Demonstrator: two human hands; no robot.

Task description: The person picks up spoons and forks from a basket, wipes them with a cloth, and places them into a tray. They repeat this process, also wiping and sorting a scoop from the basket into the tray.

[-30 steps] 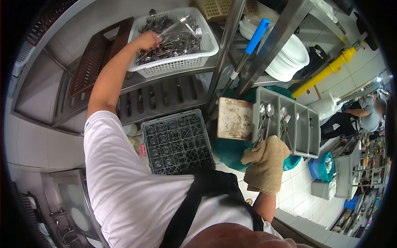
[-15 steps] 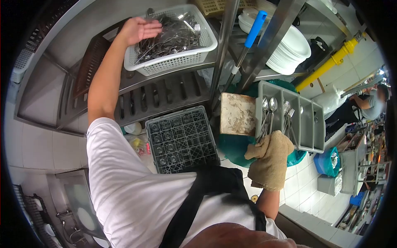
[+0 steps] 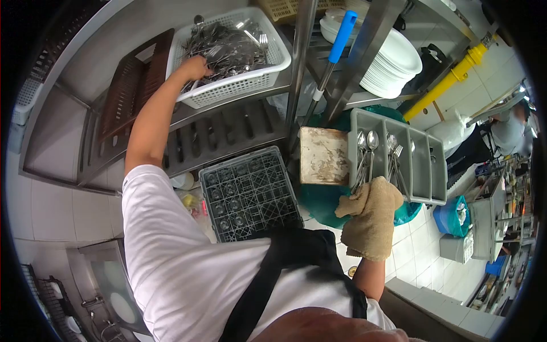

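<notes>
A commercial kitchen seen from above: white tiled walls, a steel shelf [image 3: 228, 134] with slots, and a steel upright beside it. On the shelf stands a white basket [image 3: 268, 65] heaped with cutlery [image 3: 228, 48]; a stack of white plates [image 3: 393, 62] sits to its right. Below, a dark grid rack [image 3: 248, 194] stands beside a worn metal tray [image 3: 323, 155], and a grey divided cutlery tray [image 3: 424, 165] holds spoons [image 3: 367, 149] and forks [image 3: 394, 159] in its left compartments. The left hand [image 3: 194, 68] reaches into the basket's near-left corner, fingers curled down among the cutlery; whether they grip a piece cannot be told. The right hand is hidden under a tan cloth [image 3: 367, 219], which meets the grey tray's near edge; its fingers cannot be seen. Another person works at far right.
</notes>
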